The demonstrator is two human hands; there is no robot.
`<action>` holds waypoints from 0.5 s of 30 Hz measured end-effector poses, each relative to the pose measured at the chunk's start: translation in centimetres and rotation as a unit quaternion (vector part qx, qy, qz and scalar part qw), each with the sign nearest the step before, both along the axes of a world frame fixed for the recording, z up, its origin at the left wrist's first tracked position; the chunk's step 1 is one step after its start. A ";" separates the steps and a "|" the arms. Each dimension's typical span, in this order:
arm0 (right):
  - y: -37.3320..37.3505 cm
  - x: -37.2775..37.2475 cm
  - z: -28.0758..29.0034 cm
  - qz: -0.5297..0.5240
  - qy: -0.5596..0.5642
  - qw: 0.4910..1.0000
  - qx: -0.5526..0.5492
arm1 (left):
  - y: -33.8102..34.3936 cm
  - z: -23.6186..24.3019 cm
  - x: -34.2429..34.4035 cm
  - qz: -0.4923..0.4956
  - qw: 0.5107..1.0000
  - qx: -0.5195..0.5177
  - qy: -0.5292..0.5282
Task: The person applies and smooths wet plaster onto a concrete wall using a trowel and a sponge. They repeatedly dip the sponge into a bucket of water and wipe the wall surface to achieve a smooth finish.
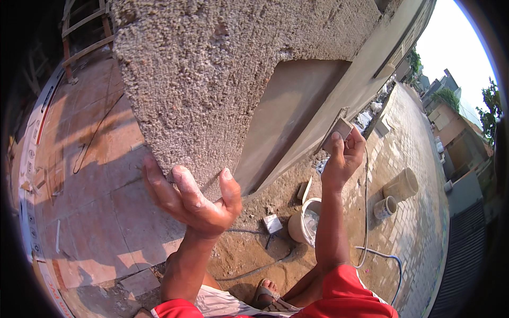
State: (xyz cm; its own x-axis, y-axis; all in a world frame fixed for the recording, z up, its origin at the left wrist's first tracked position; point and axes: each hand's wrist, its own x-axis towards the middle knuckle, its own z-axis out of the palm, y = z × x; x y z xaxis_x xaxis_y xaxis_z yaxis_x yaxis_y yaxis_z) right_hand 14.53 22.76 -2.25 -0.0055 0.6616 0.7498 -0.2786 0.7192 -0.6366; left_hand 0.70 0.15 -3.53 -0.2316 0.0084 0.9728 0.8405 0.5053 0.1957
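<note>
My left hand (193,197) is raised palm up with its fingers spread, close to the corner of a rough, pebbly rendered wall (212,69); it holds nothing. My right hand (343,156) grips a small flat plastering float (339,130) pressed against the wall's side face. A smooth patch of wet plaster (289,106) covers that face just left of the float. The float's blade is seen mostly edge-on.
Below on the sandy ground stand a white bucket (302,222), a small white block (272,223) and a hose (366,254). Two more buckets (398,190) lie on the paved lane at right. A tiled floor (90,175) spreads left; my sandalled foot (264,293) shows below.
</note>
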 end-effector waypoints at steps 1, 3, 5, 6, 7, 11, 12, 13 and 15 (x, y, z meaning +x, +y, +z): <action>-0.4 -0.4 2.6 0.000 0.005 1.000 0.024 | 0.0 -0.2 0.0 0.001 1.000 -0.003 -0.001; -0.3 -1.6 6.1 -0.004 -0.004 0.999 0.054 | -0.2 -0.8 -0.3 0.008 1.000 -0.010 0.000; 0.3 -2.4 7.8 -0.017 -0.039 0.996 0.073 | -0.2 -0.6 -0.3 0.000 1.000 -0.010 0.004; 0.2 -2.8 7.2 -0.002 -0.049 0.998 0.050 | -0.1 -0.6 -0.3 -0.003 1.000 -0.011 0.007; 0.1 -3.4 6.0 -0.008 -0.043 0.998 0.049 | -0.2 -0.4 -0.2 -0.001 1.000 -0.012 0.002; 0.5 -0.8 -0.6 -0.004 -0.121 0.992 -0.024 | 0.0 0.1 0.1 -0.008 1.000 -0.010 0.004; 0.9 -0.4 -0.7 0.005 -0.089 0.996 -0.021 | -0.1 0.4 0.0 -0.011 1.000 -0.004 0.009; 0.8 -0.1 0.0 0.012 -0.058 0.998 -0.018 | -0.1 0.3 0.0 -0.010 1.000 -0.003 0.005; 0.1 -0.2 2.9 0.030 0.001 0.999 0.030 | -0.1 0.0 0.0 -0.008 1.000 -0.005 -0.002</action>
State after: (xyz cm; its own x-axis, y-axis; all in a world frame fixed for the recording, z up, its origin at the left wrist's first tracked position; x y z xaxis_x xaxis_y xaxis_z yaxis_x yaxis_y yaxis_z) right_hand 14.28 22.84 0.65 -0.0421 0.6134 0.7887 -0.3234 0.7385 -0.5916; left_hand 0.73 0.03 -3.57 -0.2347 0.0227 0.9718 0.8482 0.4932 0.1933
